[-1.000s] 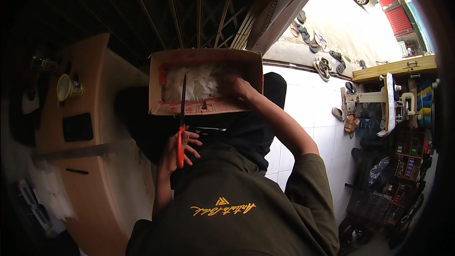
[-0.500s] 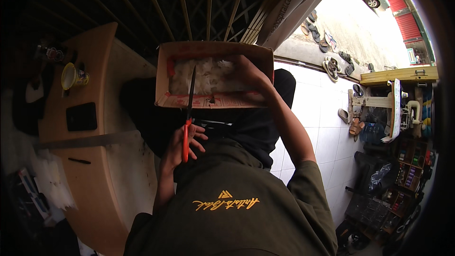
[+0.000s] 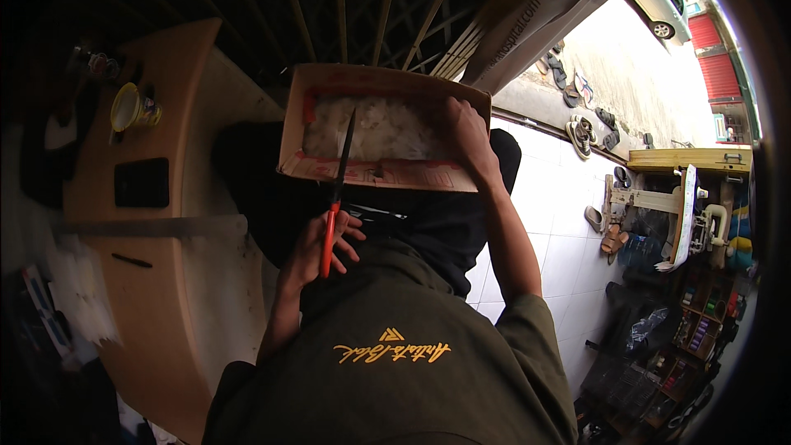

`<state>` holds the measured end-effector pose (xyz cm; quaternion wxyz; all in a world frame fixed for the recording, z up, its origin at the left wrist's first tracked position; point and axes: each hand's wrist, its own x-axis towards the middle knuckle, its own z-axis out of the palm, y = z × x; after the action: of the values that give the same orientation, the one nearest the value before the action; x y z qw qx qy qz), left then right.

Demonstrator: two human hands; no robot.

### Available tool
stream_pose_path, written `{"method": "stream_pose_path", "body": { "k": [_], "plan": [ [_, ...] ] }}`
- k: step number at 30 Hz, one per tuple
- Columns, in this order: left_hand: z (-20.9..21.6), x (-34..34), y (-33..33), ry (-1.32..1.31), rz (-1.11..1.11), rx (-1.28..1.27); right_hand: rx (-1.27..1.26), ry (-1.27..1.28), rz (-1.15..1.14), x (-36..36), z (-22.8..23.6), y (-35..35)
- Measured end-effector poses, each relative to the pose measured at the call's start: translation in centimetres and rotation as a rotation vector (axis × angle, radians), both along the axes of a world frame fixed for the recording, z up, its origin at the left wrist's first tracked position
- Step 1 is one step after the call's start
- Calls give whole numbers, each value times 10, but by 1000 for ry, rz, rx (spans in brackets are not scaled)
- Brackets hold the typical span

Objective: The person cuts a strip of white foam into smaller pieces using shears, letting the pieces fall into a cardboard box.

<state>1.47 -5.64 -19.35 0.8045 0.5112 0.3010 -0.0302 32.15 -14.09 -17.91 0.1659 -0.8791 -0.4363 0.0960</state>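
Note:
My left hand [image 3: 311, 252] holds a pair of scissors with orange-red handles [image 3: 329, 241], its other fingers spread loosely. The dark blades [image 3: 344, 158] point away from me, across the near wall of an open cardboard box [image 3: 290, 142]. That box rests on my lap, tilted a little. Whitish, translucent soft pieces [image 3: 371, 128] cover its bottom. At the right end of the box my right hand [image 3: 468, 133] reaches inside with curled fingers. Whatever lies between those fingertips is hidden.
To my left, a wooden table [image 3: 185, 173] carries a yellow cup [image 3: 126, 107], a black phone-like slab [image 3: 142, 182] and a dark pen [image 3: 132, 260]. A white bag [image 3: 531, 29] and metal bars stand beyond the box. Shoes [image 3: 581, 136] and a sewing machine [image 3: 659, 202] are at right.
My right hand has moved from over the white pieces to the right end of the box. My left hand keeps its hold on the scissors. The whole view has shifted slightly.

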Motion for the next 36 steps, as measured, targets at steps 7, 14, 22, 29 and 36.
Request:
{"method": "stream_pose_path", "body": {
  "k": [7,14,22,29,36],
  "plan": [
    [5,3,-2,67,6,-19,268,243,29,-43,6,7],
    [-2,3,-10,69,101,-154,166,679,-29,-127,71,-11],
    [18,13,-19,123,-220,497,81,1099,-8,-169,44,-57],
    [10,23,-36,-2,-251,183,227,1243,-131,-178,25,-82],
    [44,42,-33,83,-388,677,483,1420,-334,-187,16,-94]
  ]
}}
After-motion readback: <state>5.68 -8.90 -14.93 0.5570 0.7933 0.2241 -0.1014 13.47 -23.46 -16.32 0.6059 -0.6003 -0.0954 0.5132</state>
